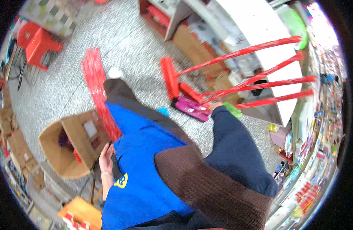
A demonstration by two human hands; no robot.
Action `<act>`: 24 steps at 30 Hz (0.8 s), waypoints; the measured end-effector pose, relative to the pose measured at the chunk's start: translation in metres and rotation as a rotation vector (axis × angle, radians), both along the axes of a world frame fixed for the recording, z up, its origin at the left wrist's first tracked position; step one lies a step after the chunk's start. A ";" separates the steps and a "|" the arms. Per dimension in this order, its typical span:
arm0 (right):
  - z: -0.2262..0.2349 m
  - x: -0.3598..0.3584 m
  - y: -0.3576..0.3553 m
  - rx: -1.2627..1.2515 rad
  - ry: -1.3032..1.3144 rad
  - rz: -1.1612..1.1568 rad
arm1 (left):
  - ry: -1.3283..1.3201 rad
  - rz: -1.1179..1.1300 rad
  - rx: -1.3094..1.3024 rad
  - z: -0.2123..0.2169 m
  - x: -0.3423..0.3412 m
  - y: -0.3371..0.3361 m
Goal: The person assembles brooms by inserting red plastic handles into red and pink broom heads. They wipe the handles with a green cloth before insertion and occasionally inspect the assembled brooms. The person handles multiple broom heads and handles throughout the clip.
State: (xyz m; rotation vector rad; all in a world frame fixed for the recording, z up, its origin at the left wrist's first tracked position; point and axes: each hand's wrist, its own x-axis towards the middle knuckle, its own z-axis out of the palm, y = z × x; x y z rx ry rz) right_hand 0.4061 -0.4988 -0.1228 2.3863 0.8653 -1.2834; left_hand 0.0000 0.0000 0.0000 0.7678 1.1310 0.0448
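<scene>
Several brooms with red handles and red, purple and green heads fan out ahead of me on the right; the purple broom head [191,109] is nearest to my right hand [216,105]. My right fingers are closed at the broom handles just by the heads, partly hidden by the dark sleeve. My left hand [106,159] hangs by my side with its fingers apart and nothing in it. Beside it stand an open cardboard box [78,128] and a long bundle of red, shiny-wrapped poles [95,80] on the floor.
A white table [257,34] with cartons beneath stands at the front right, under the broom handles. A red plastic chair [36,44] is at the far left. Crowded shelves [318,153] line the right side. An orange stool-like surface [82,211] is at lower left.
</scene>
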 end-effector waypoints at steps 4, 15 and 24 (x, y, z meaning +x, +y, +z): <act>-0.011 0.017 -0.011 -0.280 -0.287 0.048 | -0.026 0.043 -0.064 -0.005 0.029 0.001; -0.003 0.015 0.003 -0.171 -0.361 0.194 | 0.027 0.048 -0.039 -0.013 0.028 0.003; -0.002 0.018 0.006 -0.197 -0.362 0.146 | 0.006 0.050 -0.066 -0.012 0.025 0.002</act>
